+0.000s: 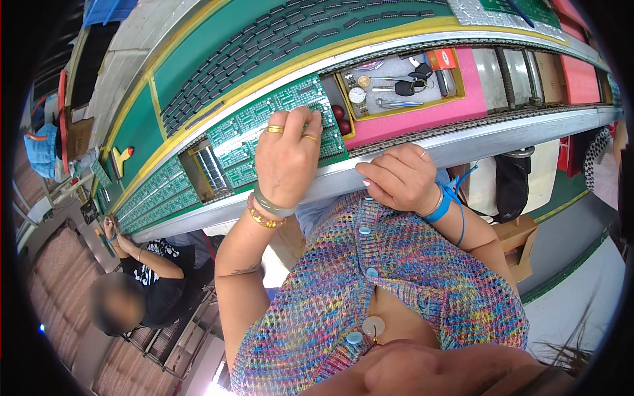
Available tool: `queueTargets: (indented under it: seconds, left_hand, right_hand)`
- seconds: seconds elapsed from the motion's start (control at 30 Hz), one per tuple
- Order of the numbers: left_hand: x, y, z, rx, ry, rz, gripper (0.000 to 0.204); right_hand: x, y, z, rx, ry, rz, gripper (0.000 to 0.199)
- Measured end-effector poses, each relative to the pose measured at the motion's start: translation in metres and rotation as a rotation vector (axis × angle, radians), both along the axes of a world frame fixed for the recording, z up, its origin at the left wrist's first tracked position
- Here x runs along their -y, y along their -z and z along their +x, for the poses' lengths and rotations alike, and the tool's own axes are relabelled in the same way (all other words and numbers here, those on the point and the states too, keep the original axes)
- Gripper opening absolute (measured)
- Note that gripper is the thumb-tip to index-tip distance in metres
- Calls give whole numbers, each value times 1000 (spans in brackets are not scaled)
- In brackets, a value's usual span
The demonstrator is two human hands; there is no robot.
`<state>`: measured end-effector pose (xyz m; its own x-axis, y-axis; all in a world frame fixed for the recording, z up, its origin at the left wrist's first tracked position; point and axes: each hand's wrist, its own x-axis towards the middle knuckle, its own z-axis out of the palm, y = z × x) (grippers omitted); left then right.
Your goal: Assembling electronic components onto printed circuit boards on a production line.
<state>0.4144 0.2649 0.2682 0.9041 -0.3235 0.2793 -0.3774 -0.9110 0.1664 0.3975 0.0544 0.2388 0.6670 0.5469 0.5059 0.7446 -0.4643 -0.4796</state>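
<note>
We see the left hand (pixel 288 158), with gold rings on two fingers and a green bangle and gold bracelet at the wrist, lying palm-down on a large green printed circuit board panel (pixel 264 129) made up of many small repeated circuits. Its fingers are curled over the panel's far edge toward 12 o'clock, pressing on the board rather than closed around anything we can make out. The panel sits on a long curved metal conveyor line (pixel 475 142) that sweeps from 8 o'clock up to 3 o'clock across the view.

The right hand (pixel 398 178) rests at about 4 o'clock from the left one, loosely curled into a soft fist against the near rail of the conveyor. We cannot tell whether it holds anything. A blue antistatic wrist strap (pixel 441 204) circles its wrist.

At 2 o'clock from the left hand lies a pink tray with a yellow-edged grey inset (pixel 422 109), carrying small metal tools, round parts and an orange box. Two dark red balls (pixel 341 117) sit just beside the panel's right edge. Further green panels (pixel 158 191) lie along the line toward 8 o'clock, where another person in a black printed shirt (pixel 158 277) works with a hand (pixel 109 228) raised to the line.
</note>
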Motion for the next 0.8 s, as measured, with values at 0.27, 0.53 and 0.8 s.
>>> queueTargets:
  seconds: [0.27, 0.53, 0.8]
  left_hand:
    - [-101, -8, 19, 224, -299, 71, 19]
    - [-118, 2, 24, 199, -270, 96, 14]
    - [-21, -22, -14, -45, -53, -101, 15]
  right_hand:
    - [2, 2, 1, 9, -3, -15, 27]
    - [2, 1, 0, 5, 9, -30, 27]
    - [2, 1, 0, -1, 4, -27, 28]
